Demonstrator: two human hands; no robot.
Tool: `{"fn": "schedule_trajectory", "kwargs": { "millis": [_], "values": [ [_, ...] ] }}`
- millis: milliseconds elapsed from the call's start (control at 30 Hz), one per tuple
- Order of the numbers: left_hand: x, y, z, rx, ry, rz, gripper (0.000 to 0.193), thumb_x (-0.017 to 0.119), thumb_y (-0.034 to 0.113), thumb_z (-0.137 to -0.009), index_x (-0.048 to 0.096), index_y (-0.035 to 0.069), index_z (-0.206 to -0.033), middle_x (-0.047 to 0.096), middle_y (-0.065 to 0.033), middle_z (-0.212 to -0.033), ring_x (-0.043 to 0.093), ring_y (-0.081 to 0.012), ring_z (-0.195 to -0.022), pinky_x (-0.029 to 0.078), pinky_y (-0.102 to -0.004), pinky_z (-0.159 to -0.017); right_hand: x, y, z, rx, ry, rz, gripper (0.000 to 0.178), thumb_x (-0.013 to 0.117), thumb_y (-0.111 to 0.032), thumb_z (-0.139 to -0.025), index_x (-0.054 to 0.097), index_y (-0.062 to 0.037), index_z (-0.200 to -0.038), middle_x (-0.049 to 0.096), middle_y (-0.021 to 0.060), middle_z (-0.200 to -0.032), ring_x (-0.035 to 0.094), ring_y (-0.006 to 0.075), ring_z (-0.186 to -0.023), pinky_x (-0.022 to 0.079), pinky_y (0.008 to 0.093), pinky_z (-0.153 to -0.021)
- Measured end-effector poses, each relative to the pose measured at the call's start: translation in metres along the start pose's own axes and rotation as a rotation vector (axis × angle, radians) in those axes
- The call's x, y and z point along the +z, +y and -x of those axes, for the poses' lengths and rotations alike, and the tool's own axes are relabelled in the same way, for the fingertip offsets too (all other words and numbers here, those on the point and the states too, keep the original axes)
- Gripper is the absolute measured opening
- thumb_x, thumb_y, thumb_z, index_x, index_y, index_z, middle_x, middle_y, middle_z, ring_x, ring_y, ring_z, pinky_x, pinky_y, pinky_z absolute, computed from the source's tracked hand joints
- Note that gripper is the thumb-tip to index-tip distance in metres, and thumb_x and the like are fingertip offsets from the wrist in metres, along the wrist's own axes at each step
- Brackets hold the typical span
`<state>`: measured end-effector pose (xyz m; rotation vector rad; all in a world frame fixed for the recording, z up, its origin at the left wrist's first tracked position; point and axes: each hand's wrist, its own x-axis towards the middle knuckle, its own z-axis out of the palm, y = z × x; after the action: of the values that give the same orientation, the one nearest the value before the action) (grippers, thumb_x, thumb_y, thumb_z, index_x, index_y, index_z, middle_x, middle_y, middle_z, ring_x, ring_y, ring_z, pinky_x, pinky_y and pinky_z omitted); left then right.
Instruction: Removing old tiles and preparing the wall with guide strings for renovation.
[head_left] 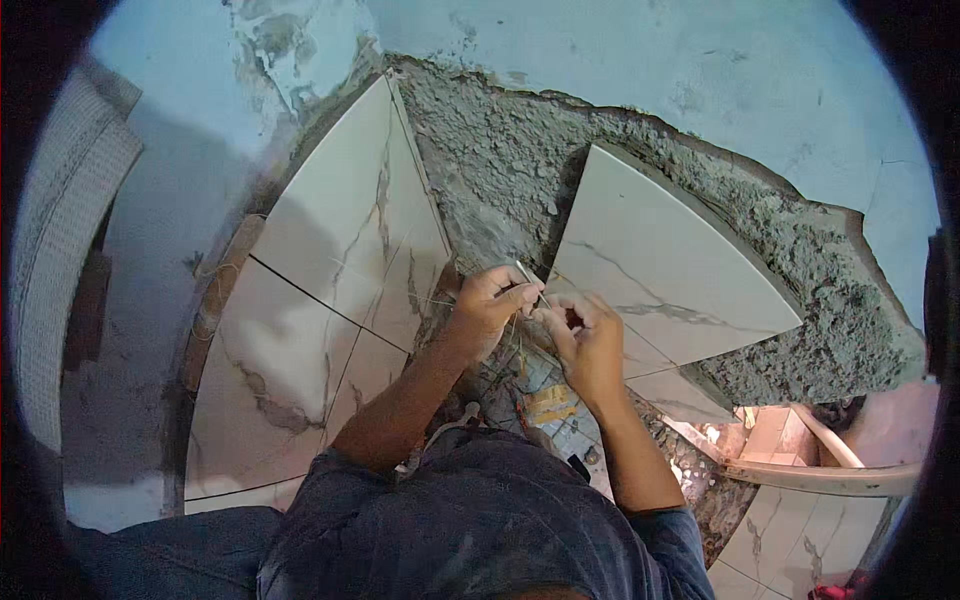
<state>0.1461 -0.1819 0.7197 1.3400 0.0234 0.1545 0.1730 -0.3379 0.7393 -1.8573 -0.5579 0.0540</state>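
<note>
Both of my hands meet in front of my chest, fingers pinched round a thin pale stick (531, 276). My left hand (485, 312) grips it from the left, with the tip poking up past the fingers. My right hand (590, 345) closes on its lower end, thumb and forefinger together. The stick is too small to tell its kind. Fine threads seem to trail near the left hand. Beyond the hands, to the right, a white marble-patterned tile (660, 260) with a curved outer edge stands against rough grey mortar (490, 150).
More marble-patterned tiles (310, 260) cover the left side. A pale blue wall (650, 50) rises beyond the mortar's broken edge. Below the hands lies a yellowish packet (550, 404) on the tiled floor. At the lower right is a pale curved ledge (830, 478); corrugated sheeting (60, 240) stands far left.
</note>
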Motion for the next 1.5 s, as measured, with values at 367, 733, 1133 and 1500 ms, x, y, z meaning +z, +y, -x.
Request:
{"fn": "schedule_trajectory", "kwargs": {
  "millis": [367, 733, 1133, 1500],
  "values": [
    [0.004, -0.009, -0.012, 0.002, 0.025, 0.297, 0.013, 0.052, 0.008, -0.087, 0.056, -0.003, -0.092, 0.052, -0.0032, -0.075, 0.048, -0.0118, -0.069, 0.039, -0.0254, -0.066, -0.013, 0.002, -0.002, 0.044, -0.038, 0.005, 0.011, 0.063, -0.010, -0.078, 0.060, 0.0007, -0.080, 0.054, 0.0136, -0.065, 0.051, 0.0231, -0.060, 0.041, 0.0315, -0.058],
    [-0.015, -0.001, -0.016, 0.043, -0.007, 0.220, 0.024, 0.061, 0.014, -0.084, 0.052, -0.002, -0.100, 0.051, -0.0038, -0.080, 0.048, -0.0133, -0.073, 0.041, -0.0275, -0.069, -0.011, 0.012, 0.000, -0.095, 0.073, 0.075, 0.018, 0.066, -0.010, -0.076, 0.054, 0.0011, -0.069, 0.045, 0.0063, -0.061, 0.044, 0.0160, -0.057, 0.036, 0.0283, -0.053],
    [-0.013, 0.008, -0.020, -0.035, -0.187, -0.012, 0.010, 0.059, 0.006, -0.083, 0.061, -0.002, -0.087, 0.058, -0.0021, -0.072, 0.051, -0.0071, -0.065, 0.043, -0.0223, -0.061, -0.017, 0.012, -0.008, 0.021, -0.076, -0.084, 0.014, 0.065, -0.012, -0.076, 0.057, 0.0002, -0.075, 0.052, 0.0102, -0.067, 0.047, 0.0238, -0.061, 0.039, 0.0328, -0.060],
    [-0.012, -0.001, -0.029, 0.003, -0.081, 0.371, 0.014, 0.063, 0.012, -0.082, 0.058, 0.000, -0.086, 0.058, -0.0064, -0.077, 0.053, -0.0151, -0.073, 0.042, -0.0285, -0.071, -0.008, 0.038, -0.015, 0.027, -0.003, -0.273, 0.019, 0.050, -0.020, -0.091, 0.054, -0.0015, -0.088, 0.052, -0.0003, -0.075, 0.047, 0.0096, -0.074, 0.041, 0.0245, -0.071]
  ]
}}
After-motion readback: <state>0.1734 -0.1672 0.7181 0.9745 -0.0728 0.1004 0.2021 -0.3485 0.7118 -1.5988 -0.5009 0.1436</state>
